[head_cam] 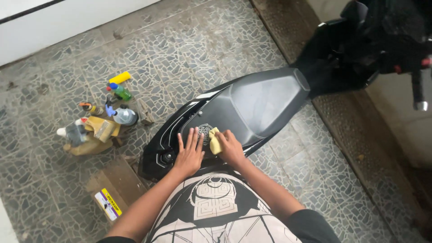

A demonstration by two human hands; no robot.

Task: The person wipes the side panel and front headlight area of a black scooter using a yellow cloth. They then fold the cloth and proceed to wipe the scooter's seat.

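I look down on the rear of a black motor scooter (252, 105) with a long black seat. My left hand (189, 153) lies flat, fingers spread, on the glossy black tail panel behind the seat. My right hand (230, 147) grips a small yellow sponge (215, 141) and presses it against the same panel, right beside the left hand. A round emblem on the panel shows between the two hands.
Several bottles and spray cans (118, 101) stand on the mosaic stone floor to the left, with a yellow cloth (96, 135) among them. A cardboard box (114, 186) sits at lower left. The handlebar (418, 90) is at upper right, near a raised kerb.
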